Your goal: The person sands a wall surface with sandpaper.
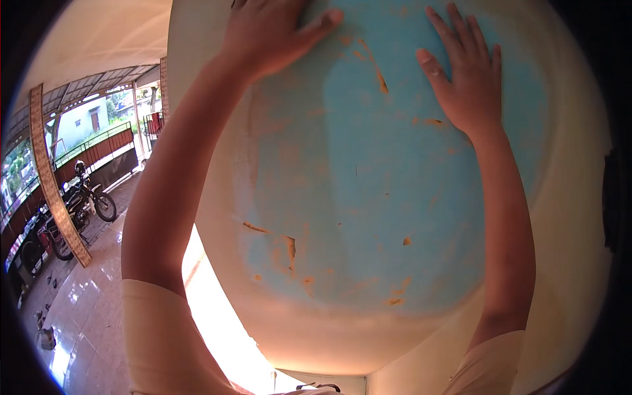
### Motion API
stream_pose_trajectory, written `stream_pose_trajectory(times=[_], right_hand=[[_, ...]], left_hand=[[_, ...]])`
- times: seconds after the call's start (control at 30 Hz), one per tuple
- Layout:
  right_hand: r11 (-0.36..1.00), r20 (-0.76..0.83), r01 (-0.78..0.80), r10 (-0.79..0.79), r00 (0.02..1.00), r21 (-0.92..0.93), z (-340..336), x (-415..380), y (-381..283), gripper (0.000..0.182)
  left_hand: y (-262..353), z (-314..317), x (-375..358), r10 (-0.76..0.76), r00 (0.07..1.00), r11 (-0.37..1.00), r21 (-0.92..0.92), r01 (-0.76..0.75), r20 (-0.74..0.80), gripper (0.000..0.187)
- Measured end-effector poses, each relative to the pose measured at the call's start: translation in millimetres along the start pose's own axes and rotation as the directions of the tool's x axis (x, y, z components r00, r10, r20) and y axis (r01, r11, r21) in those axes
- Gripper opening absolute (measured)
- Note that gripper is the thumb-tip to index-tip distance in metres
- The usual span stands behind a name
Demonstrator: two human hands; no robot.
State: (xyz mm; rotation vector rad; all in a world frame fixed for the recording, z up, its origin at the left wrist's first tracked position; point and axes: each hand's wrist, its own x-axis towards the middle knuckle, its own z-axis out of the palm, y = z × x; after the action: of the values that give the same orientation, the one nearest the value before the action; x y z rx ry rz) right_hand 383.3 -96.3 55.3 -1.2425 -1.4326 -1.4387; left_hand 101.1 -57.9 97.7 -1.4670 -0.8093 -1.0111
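Observation:
A broad light-blue patch point(388, 184) covers much of a pale upright surface point(224, 217) in front of me. Orange-brown smears and several small chipped or torn spots mark the blue. At the upper left, my left hand point(273, 33) lies against the pale part and the patch's edge. Its thumb is stretched out to the right, while its other fingers are partly cut off by the frame's top. My right hand point(469, 82) rests flat with spread fingers on the blue at the upper right. Neither hand visibly holds anything.
On the left, a patterned post point(59, 178) stands beside a shiny tiled floor point(99, 296). Beyond it are a parked motorcycle point(82, 204), a red-brown fence point(99, 148) and a metal-roofed porch. Bright light falls between my left arm and the surface.

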Motion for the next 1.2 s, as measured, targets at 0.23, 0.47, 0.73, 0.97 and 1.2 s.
stream_pose_trajectory(times=[0.23, 0.47, 0.73, 0.97, 1.2], right_hand=[[0.999, 0.005, -0.047, 0.047, 0.999, 0.005, -12, -6, -13, 0.069], [0.999, -0.015, -0.032, 0.033, 0.999, 0.025, -7, -5, -9, 0.069], [0.99, -0.011, 0.114, -0.113, 0.994, 0.085, -1, -11, 27, 0.065], [0.999, -0.258, 0.028, -0.019, 0.966, 0.032, 36, -29, 153, 0.058], [0.996, -0.309, -0.045, 0.065, 0.949, 0.071, 28, -35, 133, 0.056]], left_hand=[[28, 6, -6, -0.047, 0.996, 0.996, -0.08, 0.041, -0.075, 0.082], [30, -7, -16, 0.123, 0.992, 0.99, -0.07, -0.124, -0.02, 0.085], [32, 11, 47, -0.012, 0.995, 1.0, 0.009, 0.013, -0.097, 0.076], [37, -1, 51, -0.05, 0.999, 0.999, 0.001, 0.05, 0.007, 0.074], [78, 1, 69, -0.182, 0.982, 0.983, -0.046, 0.18, -0.046, 0.077]])
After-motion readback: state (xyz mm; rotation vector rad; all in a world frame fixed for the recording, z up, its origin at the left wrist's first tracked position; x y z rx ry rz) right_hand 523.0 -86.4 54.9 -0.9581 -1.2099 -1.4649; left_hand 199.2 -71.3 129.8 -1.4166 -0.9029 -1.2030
